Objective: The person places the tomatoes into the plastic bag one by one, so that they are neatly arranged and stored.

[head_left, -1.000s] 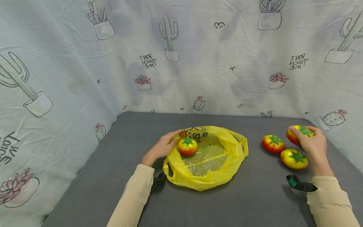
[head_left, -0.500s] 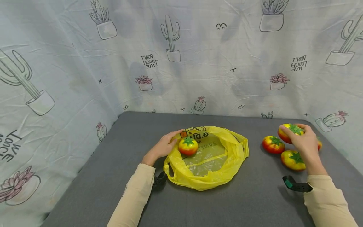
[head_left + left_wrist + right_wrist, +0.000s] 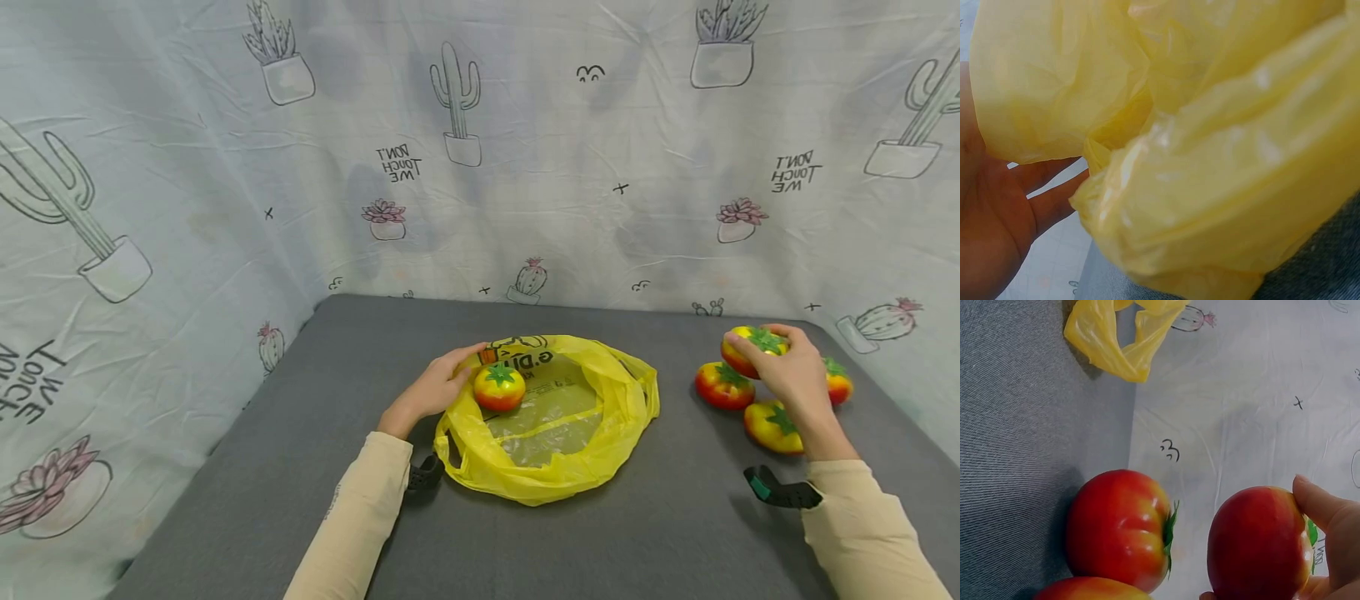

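A yellow plastic bag (image 3: pixel 540 479) lies spread on the table with its mouth upward. Just inside its left rim sits a red-yellow tomato (image 3: pixel 499 390) with a green calyx. My left hand (image 3: pixel 431 387) rests against that rim; in the left wrist view its fingers (image 3: pixel 1057 203) reach out fairly straight and pass behind the yellow film, which hides their tips. My right hand (image 3: pixel 798 371) grips another tomato (image 3: pixel 742 360) between thumb and fingers. That held tomato (image 3: pixel 1260 544) is raised off the table, close above a tomato (image 3: pixel 722 387) at the left of the group.
Other tomatoes stand under and beside my right hand: one in front (image 3: pixel 772 429), partly covered, and one to the right (image 3: pixel 838 383). The grey table (image 3: pixel 600 550) ends at a white cactus-print cloth (image 3: pixel 562 208) behind. A dark wrist strap (image 3: pixel 783 490) is by the right sleeve.
My right hand has carried its tomato leftward and slightly up, uncovering the tomato at the right. The left hand, the bag and the tomato in it stay as they were.
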A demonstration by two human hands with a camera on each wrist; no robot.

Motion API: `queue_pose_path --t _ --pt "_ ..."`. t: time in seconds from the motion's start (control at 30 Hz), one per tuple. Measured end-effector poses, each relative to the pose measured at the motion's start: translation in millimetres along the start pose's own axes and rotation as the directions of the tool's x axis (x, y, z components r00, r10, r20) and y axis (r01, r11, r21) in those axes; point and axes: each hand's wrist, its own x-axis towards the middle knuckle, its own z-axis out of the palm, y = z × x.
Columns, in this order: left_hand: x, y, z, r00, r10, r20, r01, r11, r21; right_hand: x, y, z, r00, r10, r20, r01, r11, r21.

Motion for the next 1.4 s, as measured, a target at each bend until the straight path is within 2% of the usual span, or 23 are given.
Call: queue_pose_path --t 0.5,0.8,0.97,1.4 --pt "-2.2 0.9 0.3 1.0 -0.01 -0.01 0.009 1.0 -0.003 -2.4 -15.1 7.7 0.998 -0.033 0.047 0.034 0.999 -0.039" --pt "-1.6 1.2 0.2 1.0 -0.008 -0.005 0.008 1.0 -0.001 -4.9 -21.5 11.6 0.993 -0.082 0.083 0.084 0.996 -0.017" --pt "-0.7 0.2 0.7 1.0 -0.003 -0.007 0.003 1.0 0.007 -6.2 -23.2 17.0 0.991 -0.1 0.09 0.104 0.994 -0.043" --pt "-1.2 0.0 1.2 1.0 -0.006 -0.008 0.006 1.0 -0.005 -8.7 -28.9 27.1 0.987 -0.111 0.117 0.121 0.989 -0.082"
